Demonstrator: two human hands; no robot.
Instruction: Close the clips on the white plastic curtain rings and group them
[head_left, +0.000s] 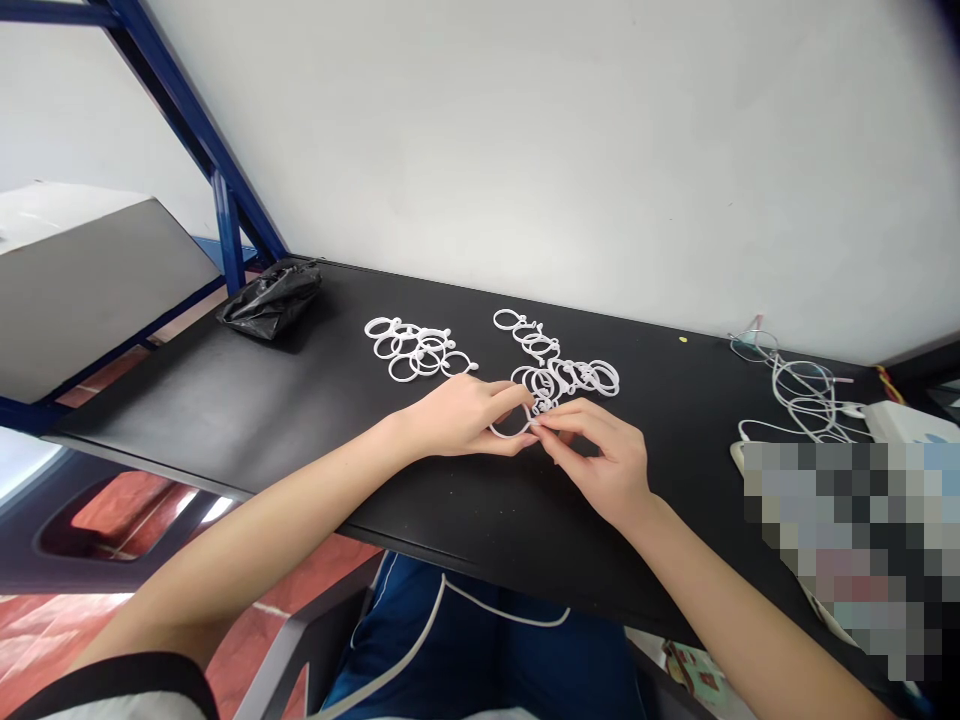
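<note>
My left hand (480, 412) grips a white curtain ring (510, 434) between thumb and fingers, just above the black table. Thumb and fingertips of my right hand (600, 450) pinch together at that ring's right edge, on a small white part there, mostly hidden by the fingers. Right behind my hands lies a pile of white curtain rings (574, 377) with small eyelets, and a few more rings (536, 345) trail off toward the wall. A separate group of white rings (420, 350) lies to the left, beyond my left wrist.
On the black table (300, 430), a crumpled black plastic bag (274, 298) lies at the far left. Coiled white cables (806, 395) and a white box (907, 425) are at the right, beside a blurred-out patch. A white wall (555, 150) rises behind.
</note>
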